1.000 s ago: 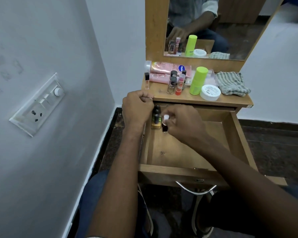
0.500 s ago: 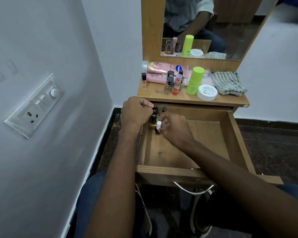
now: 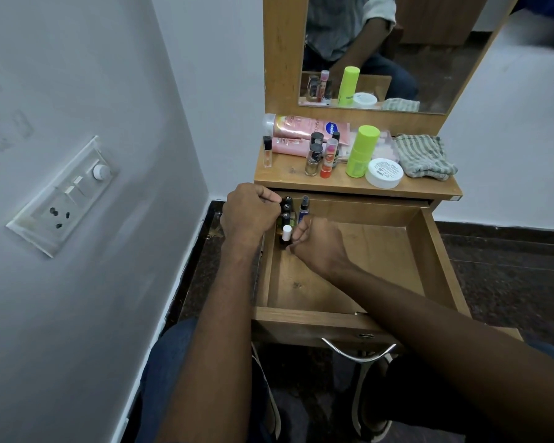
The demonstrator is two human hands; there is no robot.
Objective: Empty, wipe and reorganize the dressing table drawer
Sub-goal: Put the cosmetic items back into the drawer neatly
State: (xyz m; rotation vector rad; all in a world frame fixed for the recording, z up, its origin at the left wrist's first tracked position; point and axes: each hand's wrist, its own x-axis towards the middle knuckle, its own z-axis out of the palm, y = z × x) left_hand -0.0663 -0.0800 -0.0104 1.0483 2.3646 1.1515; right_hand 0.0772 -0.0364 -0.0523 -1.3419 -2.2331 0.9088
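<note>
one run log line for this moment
phase: restocking | right hand: pinches white-capped small bottle | left hand: on black-capped bottles | wooden drawer: open

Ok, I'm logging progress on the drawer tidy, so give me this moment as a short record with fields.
drawer: pulled open, mostly bare wood
in drawer: small bottles lined along back-left corner
left hand: fingers curled at the black-capped bottles
right hand: pinching white-capped bottle, standing upright
tabletop: pink tubes, green bottle, white jar, striped cloth
stage: restocking drawer
</note>
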